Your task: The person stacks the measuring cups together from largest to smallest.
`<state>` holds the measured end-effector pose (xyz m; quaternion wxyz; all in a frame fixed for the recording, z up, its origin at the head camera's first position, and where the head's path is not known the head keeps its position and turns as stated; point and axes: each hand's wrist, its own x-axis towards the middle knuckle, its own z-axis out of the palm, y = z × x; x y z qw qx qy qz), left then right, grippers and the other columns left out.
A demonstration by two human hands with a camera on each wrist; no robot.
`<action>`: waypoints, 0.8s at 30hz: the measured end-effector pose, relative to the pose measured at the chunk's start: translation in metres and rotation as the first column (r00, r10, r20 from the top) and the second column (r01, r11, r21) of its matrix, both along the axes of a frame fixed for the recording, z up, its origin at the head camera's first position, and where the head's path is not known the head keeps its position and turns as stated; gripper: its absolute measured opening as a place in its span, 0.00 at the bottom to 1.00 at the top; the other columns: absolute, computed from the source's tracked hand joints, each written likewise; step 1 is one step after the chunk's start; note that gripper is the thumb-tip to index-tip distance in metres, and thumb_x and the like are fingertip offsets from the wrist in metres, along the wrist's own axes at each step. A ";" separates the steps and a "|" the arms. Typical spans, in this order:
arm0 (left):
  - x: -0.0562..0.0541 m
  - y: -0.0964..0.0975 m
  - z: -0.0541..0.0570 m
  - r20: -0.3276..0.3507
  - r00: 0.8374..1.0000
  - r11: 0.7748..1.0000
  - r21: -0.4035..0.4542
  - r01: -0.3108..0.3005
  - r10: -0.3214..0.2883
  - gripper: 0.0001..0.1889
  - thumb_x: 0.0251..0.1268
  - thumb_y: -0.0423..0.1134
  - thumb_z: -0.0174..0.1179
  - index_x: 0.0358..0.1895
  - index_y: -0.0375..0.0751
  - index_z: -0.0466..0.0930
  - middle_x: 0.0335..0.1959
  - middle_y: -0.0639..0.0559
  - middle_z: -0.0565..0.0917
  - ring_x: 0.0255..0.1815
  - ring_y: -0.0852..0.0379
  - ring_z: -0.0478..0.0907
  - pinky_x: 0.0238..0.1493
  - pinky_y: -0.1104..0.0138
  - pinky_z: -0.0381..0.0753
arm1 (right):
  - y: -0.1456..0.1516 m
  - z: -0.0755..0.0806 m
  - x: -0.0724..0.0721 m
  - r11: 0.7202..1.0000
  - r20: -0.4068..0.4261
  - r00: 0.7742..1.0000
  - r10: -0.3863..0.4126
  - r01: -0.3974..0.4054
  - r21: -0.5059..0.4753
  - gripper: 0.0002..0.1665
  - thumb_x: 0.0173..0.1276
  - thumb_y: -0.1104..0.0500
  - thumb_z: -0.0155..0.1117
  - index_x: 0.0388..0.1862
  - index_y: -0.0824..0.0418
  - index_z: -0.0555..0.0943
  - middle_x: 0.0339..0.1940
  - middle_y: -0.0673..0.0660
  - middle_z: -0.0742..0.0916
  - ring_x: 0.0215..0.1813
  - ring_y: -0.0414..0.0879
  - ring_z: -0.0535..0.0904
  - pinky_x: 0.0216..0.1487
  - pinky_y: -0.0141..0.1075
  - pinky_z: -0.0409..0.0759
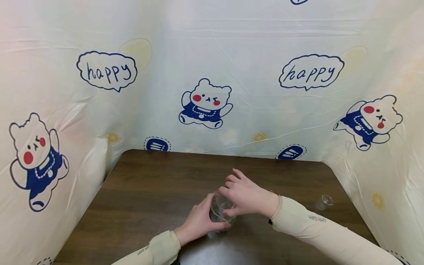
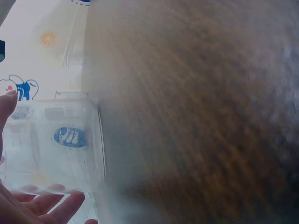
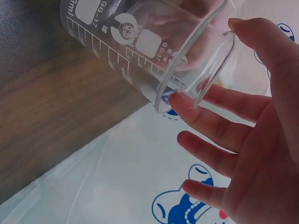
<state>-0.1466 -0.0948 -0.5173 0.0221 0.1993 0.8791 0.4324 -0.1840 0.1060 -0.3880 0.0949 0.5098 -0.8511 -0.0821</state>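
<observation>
Large beaker point(image 3: 119, 51): left hand point(image 1: 197, 219), fingers curled round. Smaller beaker point(image 3: 211, 67), nested: right hand point(image 1: 246, 195), fingers pinching rim; best guided straight, slowly, without knocking glass.

Curtained booth point(image 1: 66, 22) (cartoon-print cloth point(image 1: 245, 55))

Wears a close-fitting, pale cream fabric right sleeve point(image 1: 344, 239), printed near its cuff with small dark lettering point(image 1: 317, 219), plus a matching pale cream left sleeve point(image 1: 164, 245), similarly lettered. Shows a small black piece point(image 1: 271, 221) at the right cuff, too slight to identify.
</observation>
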 end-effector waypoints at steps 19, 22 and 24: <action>0.002 0.000 0.002 0.044 0.999 1.000 0.004 -0.005 0.005 0.48 0.51 0.65 0.77 0.72 0.53 0.65 0.61 0.58 0.80 0.53 0.55 0.82 0.56 0.42 0.74 | -0.009 -0.011 -0.001 0.995 0.090 0.995 -0.037 0.029 0.090 0.30 0.61 0.34 0.74 0.54 0.51 0.86 0.39 0.47 0.89 0.51 0.46 0.79 0.71 0.63 0.67; 0.002 0.000 0.003 0.046 0.999 1.000 0.005 -0.007 0.006 0.48 0.51 0.65 0.77 0.73 0.53 0.65 0.61 0.59 0.80 0.54 0.55 0.82 0.56 0.42 0.73 | -0.011 -0.012 -0.001 0.994 0.081 0.996 -0.049 0.041 0.102 0.30 0.61 0.34 0.74 0.53 0.50 0.86 0.39 0.47 0.89 0.51 0.47 0.79 0.71 0.64 0.66; 0.002 0.001 0.003 0.043 0.999 1.000 0.006 -0.008 0.007 0.48 0.51 0.65 0.77 0.73 0.53 0.65 0.61 0.59 0.80 0.54 0.54 0.82 0.57 0.41 0.73 | -0.012 -0.012 0.000 0.993 0.074 0.995 -0.060 0.051 0.108 0.29 0.61 0.33 0.74 0.52 0.50 0.86 0.38 0.47 0.89 0.51 0.46 0.79 0.71 0.64 0.66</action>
